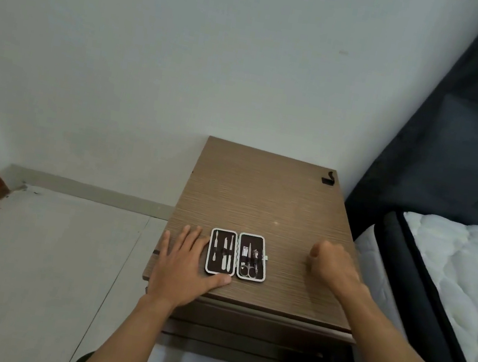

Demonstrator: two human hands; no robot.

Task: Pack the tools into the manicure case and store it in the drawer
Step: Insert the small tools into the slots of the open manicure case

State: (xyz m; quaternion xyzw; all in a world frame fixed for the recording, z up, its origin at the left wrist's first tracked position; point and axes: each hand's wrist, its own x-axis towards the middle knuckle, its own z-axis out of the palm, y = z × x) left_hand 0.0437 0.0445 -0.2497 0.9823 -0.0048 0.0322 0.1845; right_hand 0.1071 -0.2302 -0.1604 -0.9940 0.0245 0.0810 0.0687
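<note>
Lying open: manicure case [238, 254] | touching left hand [187, 262] | right hand [332, 267] apart

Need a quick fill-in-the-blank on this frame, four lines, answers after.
1. The case lies ____ on the nightstand, both halves showing tools.
2. The scissors sit in the case's ____ half.
3. The left hand rests flat, its thumb at the case's ____ edge.
4. The right hand has curled fingers and holds ____.

Answers: open; right; near; nothing
</note>
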